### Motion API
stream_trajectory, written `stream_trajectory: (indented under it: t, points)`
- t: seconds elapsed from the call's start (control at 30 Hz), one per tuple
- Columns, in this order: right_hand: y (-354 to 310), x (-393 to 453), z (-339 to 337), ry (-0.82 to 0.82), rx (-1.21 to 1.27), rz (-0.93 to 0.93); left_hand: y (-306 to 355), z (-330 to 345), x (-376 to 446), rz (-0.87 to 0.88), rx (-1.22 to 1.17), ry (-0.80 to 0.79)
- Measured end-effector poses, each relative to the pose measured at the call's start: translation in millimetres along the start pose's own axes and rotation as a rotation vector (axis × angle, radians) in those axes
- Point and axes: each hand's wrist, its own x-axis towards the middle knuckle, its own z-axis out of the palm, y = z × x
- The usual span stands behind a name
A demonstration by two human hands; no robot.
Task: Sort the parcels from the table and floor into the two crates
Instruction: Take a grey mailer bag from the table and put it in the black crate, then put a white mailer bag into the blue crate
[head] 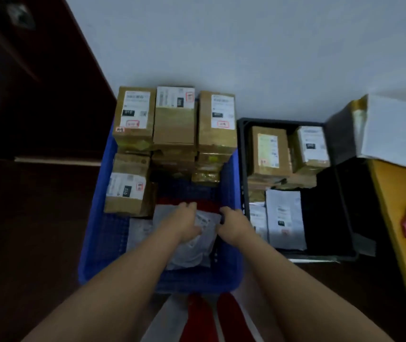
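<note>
Reaching down into the blue crate [96, 243], the left hand [184, 224] lies with fingers spread on a grey poly mailer [192, 250] in the crate's near half, while the right hand [234, 224] curls its fingers round the mailer's right edge. Beyond them, taped cardboard boxes [175, 114] stack against the crate's far wall. To the right, touching it, the black crate [244, 149] holds two white mailers [284, 218] with smaller boxes [269, 150] behind.

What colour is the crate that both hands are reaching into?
Blue. The blue crate shows clearly in the head view, left of a black crate.
</note>
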Motion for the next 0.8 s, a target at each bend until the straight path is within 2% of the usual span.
stream_trajectory:
  t: [0.2, 0.33, 0.47, 0.6, 0.8]
  points:
    - [10.5, -48.2, -58.8, 0.206, 0.011, 0.003, 78.2, -48.0, -25.4, 0.172, 0.087, 0.069]
    - [32.5, -80.7, -90.5, 0.310, 0.034, 0.080, 136.6, -68.8, -33.1, 0.313, 0.180, 0.102]
    - [62.6, -102.9, -118.5, 0.442, 0.045, 0.170, 197.6, -74.7, -39.5, 0.466, 0.270, 0.144]
    - [89.3, -111.3, -137.1, 0.485, 0.066, 0.187, 242.5, -66.1, -40.2, 0.589, 0.304, 0.181]
    - [158.4, -111.9, -164.2, 0.552, 0.065, 0.205, 286.6, -48.0, -9.5, 0.531, 0.347, 0.171]
